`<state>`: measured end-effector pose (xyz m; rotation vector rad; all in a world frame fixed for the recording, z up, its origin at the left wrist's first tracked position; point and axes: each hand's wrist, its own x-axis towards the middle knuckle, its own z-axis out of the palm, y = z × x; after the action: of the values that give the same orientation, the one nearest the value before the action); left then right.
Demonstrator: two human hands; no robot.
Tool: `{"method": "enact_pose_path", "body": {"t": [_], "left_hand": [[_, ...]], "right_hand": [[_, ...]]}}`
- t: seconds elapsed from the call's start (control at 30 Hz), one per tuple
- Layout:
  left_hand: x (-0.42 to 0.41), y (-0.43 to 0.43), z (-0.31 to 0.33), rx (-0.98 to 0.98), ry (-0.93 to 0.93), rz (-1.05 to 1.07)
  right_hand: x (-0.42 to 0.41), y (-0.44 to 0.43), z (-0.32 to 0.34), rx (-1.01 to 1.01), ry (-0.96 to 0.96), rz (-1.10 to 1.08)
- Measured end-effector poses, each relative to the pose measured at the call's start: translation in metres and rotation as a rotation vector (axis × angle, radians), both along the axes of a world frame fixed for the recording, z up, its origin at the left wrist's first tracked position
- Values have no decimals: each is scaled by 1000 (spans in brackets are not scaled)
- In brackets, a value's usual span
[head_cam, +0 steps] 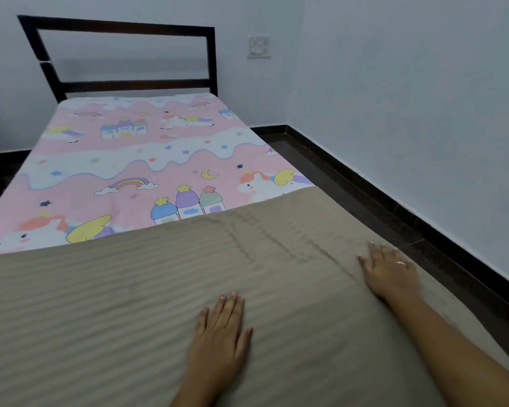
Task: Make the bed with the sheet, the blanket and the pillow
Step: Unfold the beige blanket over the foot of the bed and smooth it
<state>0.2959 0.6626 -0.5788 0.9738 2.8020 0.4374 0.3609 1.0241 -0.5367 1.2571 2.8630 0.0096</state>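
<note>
A pink sheet (135, 160) printed with unicorns, castles and rainbows covers the mattress up to the headboard. A beige striped blanket (100, 304) lies flat over the near half of the bed, its far edge running diagonally across. My left hand (221, 327) rests flat on the blanket near the middle, fingers straight. My right hand (390, 268) presses flat on the blanket near the bed's right edge, fingers spread, a ring on one finger. Faint creases run across the blanket just beyond my right hand. No pillow is in view.
A dark metal headboard (124, 54) stands against the far wall. A narrow strip of dark floor (365, 195) runs between the bed's right side and the pale wall. A switch plate (258, 47) is on the far wall.
</note>
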Motion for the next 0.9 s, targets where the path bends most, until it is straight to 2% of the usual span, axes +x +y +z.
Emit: {"method": "enact_pose_path", "body": {"t": [0.07,0.13,0.2,0.27,0.37,0.53,0.63,0.67,0.73,0.83,0.9], "left_hand": [[-1,5,4,-3,9,63],[-8,13,11,23,16,119],[-19,20,20,21,7,198],[-30,21,30,-37,-6,244],[-41,14,30,-75,-55,251],[-41,16,29,-83,-115,251],[-47,28,32,-72,-132,239],[-51,32,33,-71,-135,236],[-60,41,34,-58,-139,232],[-74,49,35,-14,-144,242],[-83,49,32,6,-143,263]], "right_hand": [[-20,-29,7,26,74,68],[-48,-93,1,-34,125,394],[-64,-165,-17,-86,98,755],[-65,-197,-27,-169,22,901],[-59,-150,-26,-121,31,796],[-33,-14,-7,36,-113,247],[-48,-6,8,86,-108,76],[-61,-20,10,101,-52,136],[-92,-72,6,28,25,401],[-119,-166,-14,-147,-9,827],[-122,-187,-22,-243,-37,884]]}}
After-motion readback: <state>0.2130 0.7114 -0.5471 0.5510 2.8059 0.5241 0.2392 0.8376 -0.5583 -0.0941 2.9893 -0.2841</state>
